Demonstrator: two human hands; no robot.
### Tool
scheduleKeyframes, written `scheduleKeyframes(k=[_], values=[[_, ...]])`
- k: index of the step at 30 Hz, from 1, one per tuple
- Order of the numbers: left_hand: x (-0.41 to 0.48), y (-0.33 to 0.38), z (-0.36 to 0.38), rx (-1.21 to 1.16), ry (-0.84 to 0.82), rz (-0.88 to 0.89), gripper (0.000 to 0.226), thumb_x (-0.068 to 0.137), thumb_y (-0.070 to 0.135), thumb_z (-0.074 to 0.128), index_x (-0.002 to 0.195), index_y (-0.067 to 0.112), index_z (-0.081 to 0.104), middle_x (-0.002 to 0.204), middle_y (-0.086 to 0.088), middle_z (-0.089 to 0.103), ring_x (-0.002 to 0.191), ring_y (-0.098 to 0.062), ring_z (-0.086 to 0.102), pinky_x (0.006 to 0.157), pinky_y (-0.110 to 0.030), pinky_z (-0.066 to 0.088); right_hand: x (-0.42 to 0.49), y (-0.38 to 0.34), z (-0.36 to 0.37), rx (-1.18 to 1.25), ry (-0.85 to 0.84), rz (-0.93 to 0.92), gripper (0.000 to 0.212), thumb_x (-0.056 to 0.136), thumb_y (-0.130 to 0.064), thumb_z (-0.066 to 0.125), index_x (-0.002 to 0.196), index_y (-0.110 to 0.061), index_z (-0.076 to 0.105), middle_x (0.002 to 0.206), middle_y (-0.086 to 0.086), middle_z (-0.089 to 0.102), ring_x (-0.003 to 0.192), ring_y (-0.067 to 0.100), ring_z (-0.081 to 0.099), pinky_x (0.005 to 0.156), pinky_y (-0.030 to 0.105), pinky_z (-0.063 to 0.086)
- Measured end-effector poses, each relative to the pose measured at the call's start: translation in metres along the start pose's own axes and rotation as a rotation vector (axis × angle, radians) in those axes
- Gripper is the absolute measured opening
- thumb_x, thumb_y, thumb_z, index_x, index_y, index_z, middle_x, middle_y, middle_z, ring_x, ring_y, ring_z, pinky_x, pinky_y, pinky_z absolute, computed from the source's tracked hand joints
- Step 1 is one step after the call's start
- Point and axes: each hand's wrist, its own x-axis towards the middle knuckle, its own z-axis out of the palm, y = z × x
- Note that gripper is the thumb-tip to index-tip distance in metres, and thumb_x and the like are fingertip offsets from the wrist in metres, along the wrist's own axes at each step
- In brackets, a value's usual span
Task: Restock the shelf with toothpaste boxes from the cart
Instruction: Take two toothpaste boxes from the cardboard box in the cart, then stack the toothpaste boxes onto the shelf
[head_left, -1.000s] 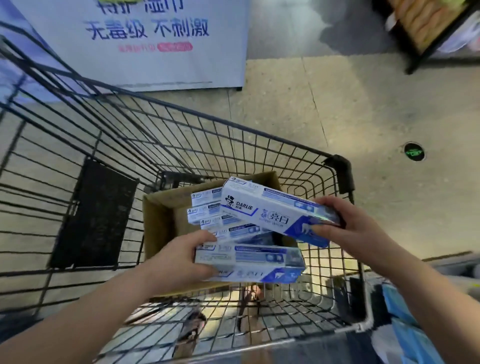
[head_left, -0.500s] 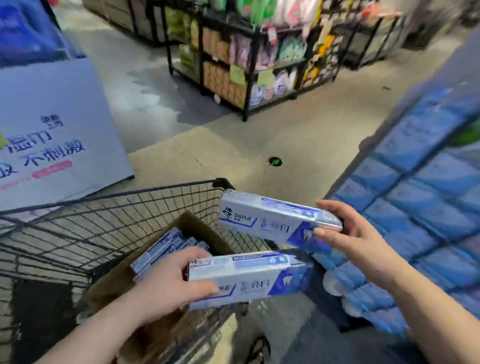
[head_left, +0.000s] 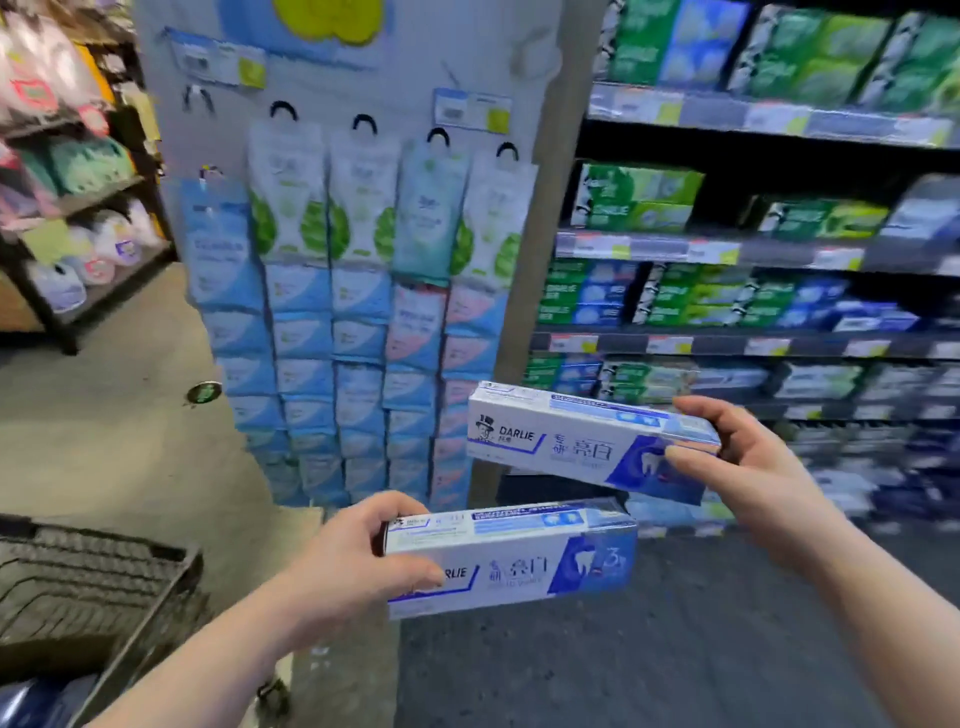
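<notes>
Boxes (head_left: 511, 558) clasped endwise by left hand (head_left: 353, 566), right hand (head_left: 748, 467).

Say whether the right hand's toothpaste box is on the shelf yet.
Not yet: the right hand grips the box by its end, in front of the shelf.

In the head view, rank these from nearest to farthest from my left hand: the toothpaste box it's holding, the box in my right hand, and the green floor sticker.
1. Lower toothpaste box: the left hand grips its left end.
2. Upper toothpaste box: just above and to the right, held by the right hand.
3. Green floor sticker: on the floor, up and to the left, beyond the cart.
</notes>
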Motion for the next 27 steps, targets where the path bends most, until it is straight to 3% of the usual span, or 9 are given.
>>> scheduleKeyframes(k=[3, 8, 14, 17, 19, 22, 25, 27], values=[[0.031, 0.035, 0.088, 0.034, -0.097, 0.041, 0.051, 0.037, 0.040, 0.078, 0.083, 0.023, 0.064, 0.082, -0.004, 0.072, 0.072, -0.014, 0.062, 0.071, -0.032, 0.047, -0.041, 0.005, -0.100, 0.002, 0.154, -0.005, 0.098, 0.021, -0.062, 0.085, 0.104, -0.020, 0.055, 0.085, -0.009, 0.074, 0.075, 0.004, 0.068, 0.060, 0.016, 0.053], [0.064, 0.094, 0.225, 0.078, -0.234, 0.122, 0.057, 0.037, 0.042, 0.079, 0.089, 0.024, 0.064, 0.088, -0.002, 0.074, 0.077, -0.015, 0.066, 0.079, -0.042, 0.051, -0.098, 0.005, -0.240, -0.013, 0.346, -0.039, 0.096, 0.025, -0.062, 0.085, 0.104, -0.016, 0.057, 0.090, -0.005, 0.074, 0.078, 0.006, 0.068, 0.063, 0.018, 0.054], [0.084, 0.154, 0.336, 0.111, -0.363, 0.159, 0.073, 0.031, 0.047, 0.083, 0.097, 0.023, 0.062, 0.089, 0.001, 0.075, 0.084, -0.020, 0.069, 0.086, -0.041, 0.052, -0.153, 0.005, -0.346, 0.032, 0.507, -0.101, 0.065, 0.043, -0.043, 0.083, 0.098, -0.019, 0.059, 0.097, 0.004, 0.073, 0.075, 0.005, 0.068, 0.062, 0.018, 0.055], [0.097, 0.182, 0.379, 0.129, -0.429, 0.204, 0.092, 0.017, 0.060, 0.086, 0.097, 0.022, 0.062, 0.090, 0.003, 0.075, 0.086, -0.019, 0.070, 0.087, -0.040, 0.053, -0.174, 0.011, -0.387, 0.036, 0.618, -0.132, 0.086, 0.028, -0.057, 0.085, 0.101, -0.022, 0.057, 0.090, -0.004, 0.074, 0.077, 0.005, 0.068, 0.062, 0.018, 0.054], [0.108, 0.200, 0.406, 0.137, -0.463, 0.231, 0.080, 0.025, 0.050, 0.086, 0.096, 0.022, 0.062, 0.091, 0.001, 0.075, 0.087, -0.020, 0.069, 0.087, -0.041, 0.053, -0.183, 0.016, -0.411, 0.038, 0.685, -0.145, 0.089, 0.029, -0.058, 0.085, 0.104, -0.021, 0.056, 0.085, -0.008, 0.074, 0.074, 0.003, 0.068, 0.062, 0.016, 0.054], [0.125, 0.223, 0.445, 0.145, -0.535, 0.263, 0.075, 0.031, 0.045, 0.083, 0.098, 0.020, 0.062, 0.092, -0.003, 0.074, 0.084, -0.019, 0.069, 0.077, -0.034, 0.055, -0.192, 0.021, -0.446, 0.071, 0.758, -0.159, 0.074, 0.050, -0.043, 0.084, 0.110, -0.013, 0.054, 0.083, -0.005, 0.073, 0.070, 0.000, 0.067, 0.062, 0.014, 0.053], [0.146, 0.238, 0.484, 0.131, -0.585, 0.289, 0.073, 0.034, 0.042, 0.080, 0.100, 0.017, 0.061, 0.091, -0.004, 0.073, 0.079, -0.016, 0.068, 0.068, -0.025, 0.052, -0.197, 0.028, -0.480, 0.082, 0.832, -0.154, 0.035, 0.077, -0.012, 0.068, 0.108, -0.014, 0.053, 0.096, 0.004, 0.068, 0.072, 0.001, 0.066, 0.064, 0.015, 0.055], [0.162, 0.246, 0.509, 0.119, -0.602, 0.303, 0.067, 0.038, 0.041, 0.077, 0.099, 0.018, 0.061, 0.092, -0.004, 0.073, 0.081, -0.016, 0.069, 0.071, -0.027, 0.051, -0.194, 0.034, -0.503, 0.068, 0.861, -0.151, 0.032, 0.074, -0.018, 0.071, 0.102, -0.020, 0.054, 0.100, 0.007, 0.068, 0.077, 0.005, 0.067, 0.067, 0.018, 0.057]])
